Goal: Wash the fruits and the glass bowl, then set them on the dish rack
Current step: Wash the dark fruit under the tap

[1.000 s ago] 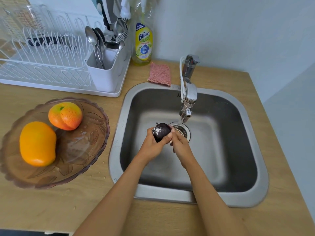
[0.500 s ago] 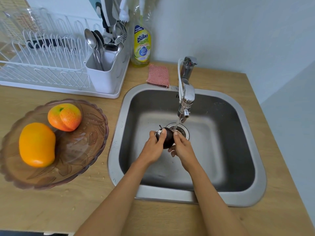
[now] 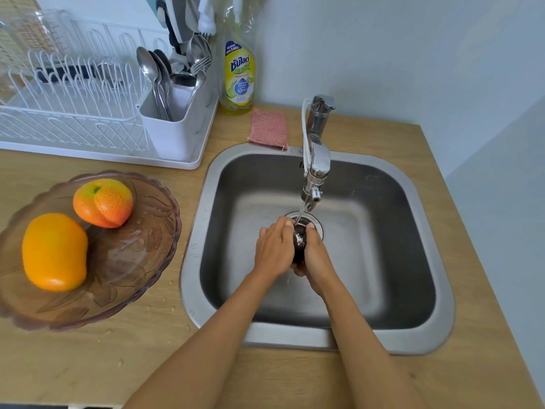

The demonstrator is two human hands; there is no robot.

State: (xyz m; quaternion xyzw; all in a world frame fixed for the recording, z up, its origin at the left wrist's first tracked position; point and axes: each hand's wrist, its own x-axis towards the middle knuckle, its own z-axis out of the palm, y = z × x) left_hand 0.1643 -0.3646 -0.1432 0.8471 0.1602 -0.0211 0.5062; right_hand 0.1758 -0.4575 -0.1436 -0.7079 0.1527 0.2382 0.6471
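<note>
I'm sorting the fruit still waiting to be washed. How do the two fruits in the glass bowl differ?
The mango is plain orange-yellow all over; the peach is orange-red, speckled, with a green patch near its top. The mango looks larger and elongated; the peach is rounder with a crease down its middle. The mango lies at the bowl's near left, the peach farther back. Both rest in the glass bowl, untouched.
</note>
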